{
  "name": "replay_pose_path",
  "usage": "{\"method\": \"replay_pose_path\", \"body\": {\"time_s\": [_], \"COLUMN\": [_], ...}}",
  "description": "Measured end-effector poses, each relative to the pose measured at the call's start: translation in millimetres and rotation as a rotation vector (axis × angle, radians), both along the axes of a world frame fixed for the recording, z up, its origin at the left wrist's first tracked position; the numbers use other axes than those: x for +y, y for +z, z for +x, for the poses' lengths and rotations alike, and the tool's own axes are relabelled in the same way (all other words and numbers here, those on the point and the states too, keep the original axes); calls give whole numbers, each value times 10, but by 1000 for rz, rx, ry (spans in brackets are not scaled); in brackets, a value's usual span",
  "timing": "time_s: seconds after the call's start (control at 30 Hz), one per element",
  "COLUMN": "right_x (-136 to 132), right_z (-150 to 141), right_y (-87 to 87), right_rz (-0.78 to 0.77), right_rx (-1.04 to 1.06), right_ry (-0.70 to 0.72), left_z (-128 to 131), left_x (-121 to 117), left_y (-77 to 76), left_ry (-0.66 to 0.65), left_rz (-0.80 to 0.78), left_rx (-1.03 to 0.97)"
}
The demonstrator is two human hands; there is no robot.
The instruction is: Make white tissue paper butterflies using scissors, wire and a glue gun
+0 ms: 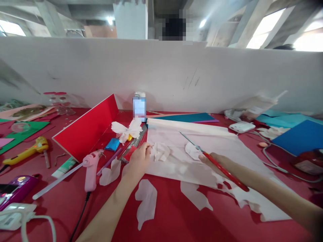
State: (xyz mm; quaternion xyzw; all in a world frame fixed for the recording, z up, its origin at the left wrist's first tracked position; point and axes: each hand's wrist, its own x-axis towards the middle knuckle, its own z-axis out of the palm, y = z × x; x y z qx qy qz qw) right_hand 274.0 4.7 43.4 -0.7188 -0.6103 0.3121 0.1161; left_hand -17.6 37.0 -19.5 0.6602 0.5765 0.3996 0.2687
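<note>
My left hand [138, 160] is closed, pinching a small crumpled piece of pale pink paper [160, 151] at the left edge of a large pale pink sheet [217, 148] on the red table. My right hand [214, 162] lies on the sheet, closed round red-handled scissors [219, 167] whose blades point up and left. A cut petal shape [192, 150] lies just beyond the blades. A white paper flower [126, 130] sits behind my left hand.
A pink glue gun [91, 168] with a white stick lies left of my left arm. A red card [85, 129] stands tilted. Paper offcuts [146, 201] litter the front. A yellow tool [27, 151], blue card [300, 136] and cables [272, 161] lie at the sides.
</note>
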Motion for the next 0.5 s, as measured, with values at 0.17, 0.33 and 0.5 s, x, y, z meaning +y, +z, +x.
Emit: {"method": "replay_pose_path", "body": {"time_s": [0.17,0.33,0.5], "right_x": [30,100,46], "right_z": [202,272,26], "right_y": [-277,-342,-130], "right_rz": [100,130,195], "right_rx": [-358,-446,-327], "right_ry": [24,58,55], "left_z": [26,34,28], "left_x": [60,29,-3], "left_y": [-11,83,137], "left_ry": [-75,-101,-141], "left_rz": [-216,-352,-429], "left_rx": [-396,-675,-786]}}
